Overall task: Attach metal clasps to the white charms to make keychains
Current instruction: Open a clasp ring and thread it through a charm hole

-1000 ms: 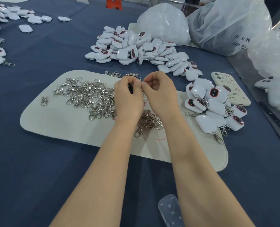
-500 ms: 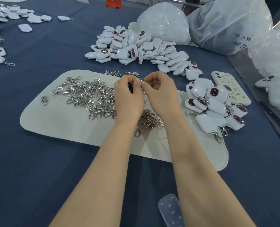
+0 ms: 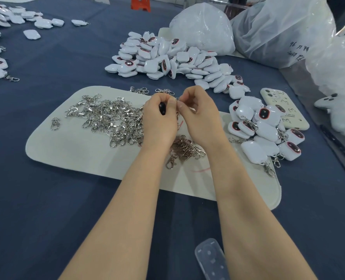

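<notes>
**Slip risk at a hidden join**

Risk: the small silver metal clasp (image 3: 178, 100), pinched in the fingertip grip of the right hand (image 3: 200, 116), may slip or miss the charm's loop, because both hands crowd and hide the join. If dropped, it would be lost in the loose silver clasp pile (image 3: 111, 118).

The left hand (image 3: 159, 122) curls closed round a small dark-faced charm (image 3: 162, 108) above the pale felt mat (image 3: 66, 150). The charm looks glossy and rounded, and is mostly hidden. Finished white keychains (image 3: 264, 128) are heaped to the right, at the mat's edge on the blue counter (image 3: 46, 199).

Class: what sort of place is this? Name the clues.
Probably a hand-assembly workshop table: a heap of metal clasps on a pale mat, a big pile of white charms, and bulk plastic bags behind.
</notes>
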The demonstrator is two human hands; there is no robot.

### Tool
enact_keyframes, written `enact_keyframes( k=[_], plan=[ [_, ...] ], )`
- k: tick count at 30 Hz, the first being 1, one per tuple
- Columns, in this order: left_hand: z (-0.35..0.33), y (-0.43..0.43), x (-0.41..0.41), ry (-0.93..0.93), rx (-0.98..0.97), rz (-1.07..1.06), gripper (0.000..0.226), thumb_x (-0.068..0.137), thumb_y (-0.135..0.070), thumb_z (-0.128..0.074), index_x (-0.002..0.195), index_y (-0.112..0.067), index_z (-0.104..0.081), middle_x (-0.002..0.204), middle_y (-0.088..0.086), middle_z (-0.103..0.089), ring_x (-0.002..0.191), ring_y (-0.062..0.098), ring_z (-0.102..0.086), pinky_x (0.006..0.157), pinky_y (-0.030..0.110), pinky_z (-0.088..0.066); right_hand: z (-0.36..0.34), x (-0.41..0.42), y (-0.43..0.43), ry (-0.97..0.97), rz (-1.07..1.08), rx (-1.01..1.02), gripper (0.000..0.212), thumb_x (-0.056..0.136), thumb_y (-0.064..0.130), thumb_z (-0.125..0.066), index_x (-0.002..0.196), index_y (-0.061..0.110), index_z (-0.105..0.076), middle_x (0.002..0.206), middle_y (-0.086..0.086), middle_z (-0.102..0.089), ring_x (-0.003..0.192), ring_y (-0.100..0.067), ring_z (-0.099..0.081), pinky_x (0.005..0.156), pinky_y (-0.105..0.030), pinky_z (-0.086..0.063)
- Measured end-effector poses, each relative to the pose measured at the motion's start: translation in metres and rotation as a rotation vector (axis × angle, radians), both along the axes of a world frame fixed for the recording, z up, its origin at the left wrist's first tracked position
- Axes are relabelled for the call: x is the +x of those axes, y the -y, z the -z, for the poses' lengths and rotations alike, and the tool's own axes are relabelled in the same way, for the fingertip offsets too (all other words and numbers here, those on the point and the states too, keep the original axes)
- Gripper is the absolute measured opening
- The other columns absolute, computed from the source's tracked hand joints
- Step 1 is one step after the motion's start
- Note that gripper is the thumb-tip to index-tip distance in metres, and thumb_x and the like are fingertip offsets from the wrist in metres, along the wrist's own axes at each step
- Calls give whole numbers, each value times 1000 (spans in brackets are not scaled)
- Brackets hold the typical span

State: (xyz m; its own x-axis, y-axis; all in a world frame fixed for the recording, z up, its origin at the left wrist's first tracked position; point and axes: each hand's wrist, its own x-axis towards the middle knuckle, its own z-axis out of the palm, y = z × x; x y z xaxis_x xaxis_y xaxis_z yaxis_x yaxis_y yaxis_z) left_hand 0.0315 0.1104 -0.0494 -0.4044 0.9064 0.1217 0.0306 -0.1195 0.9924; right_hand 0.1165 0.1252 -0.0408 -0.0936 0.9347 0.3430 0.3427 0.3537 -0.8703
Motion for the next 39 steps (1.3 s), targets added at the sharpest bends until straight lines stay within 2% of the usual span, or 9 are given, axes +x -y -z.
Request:
enact_keyframes(
  k=[8, 13, 16, 19, 24, 26, 29, 34, 39],
  plan=[
    [0, 0, -1, 127, -12, 52, 19, 96, -13, -51, 80, -22, -56, 86, 2, -61, 88, 20, -60, 91, 48, -51, 0, 1, 1, -31, -41, 46, 18, 89, 1, -55, 86, 17, -49, 78, 13, -53, 74, 1, -54, 67, -14, -45],
    [-4, 3, 1, 250, -16, 121, 18, 97, -12, -51, 82, -18, -59, 76, 0, -61, 65, 9, -57, 63, 27, -51, -3, 4, 2, -73, -1, 18, 27, 89, 1, -55, 79, 25, -46, 78, 8, -55, 73, -6, -55, 74, -26, -47],
    [-5, 3, 2, 277, -31, 114, 21, 97, -13, -50, 81, -20, -61, 76, -7, -62, 66, 3, -60, 63, 22, -53, -6, 6, 2, -132, 11, -19, 24, 90, 1, -55, 80, 21, -47, 84, -7, -58, 77, -15, -56, 76, -29, -47],
    [-5, 3, 2, 268, -23, 87, 21, 96, -14, -51, 80, -21, -62, 73, -11, -62, 62, -2, -59, 59, 18, -52, -7, 9, 1, -182, 14, -57, 19, 91, 3, -56, 82, 18, -48, 79, -5, -58, 72, -10, -54, 69, -20, -44],
    [-3, 3, 0, 59, 48, 62, 14, 92, -15, -58, 82, -23, -64, 84, 5, -60, 85, 22, -58, 86, 43, -53, -6, 10, 1, -210, 8, -90, 16, 91, 7, -58, 81, 17, -51, 74, 3, -55, 69, -6, -51, 70, -20, -44],
    [-3, 4, 0, -20, 78, 58, 11, 91, -14, -59, 86, -21, -66, 99, 15, -62, 92, 29, -54, 75, 28, -53, -6, 11, 0, -188, 6, -97, 16, 90, 6, -58, 82, 18, -52, 81, -3, -58, 77, -12, -55, 78, -29, -47],
    [-3, 4, 1, -64, 118, 53, 14, 88, -9, -60, 84, -22, -66, 104, 16, -58, 82, 14, -47, 53, 7, -41, -7, 12, 0, -111, 11, -83, 19, 90, 6, -58, 81, 21, -51, 86, -6, -60, 82, -16, -58, 82, -32, -48],
    [0, 1, 1, -195, 103, -19, 13, 88, -12, -61, 84, -24, -64, 104, 6, -56, 98, 22, -52, 85, 26, -43, -8, 9, 2, -29, 3, -49, 20, 91, 4, -56, 83, 21, -48, 80, 7, -54, 73, -6, -51, 71, -15, -41],
    [-1, 0, -1, 67, 17, -1, 24, 91, -11, -58, 74, -29, -60, 77, 1, -57, 73, 16, -53, 67, 29, -52, -8, 8, 2, -68, -42, -120, 20, 90, 3, -56, 104, 16, -48, 88, 3, -55, 74, -4, -54, 75, -17, -46]
  ],
)
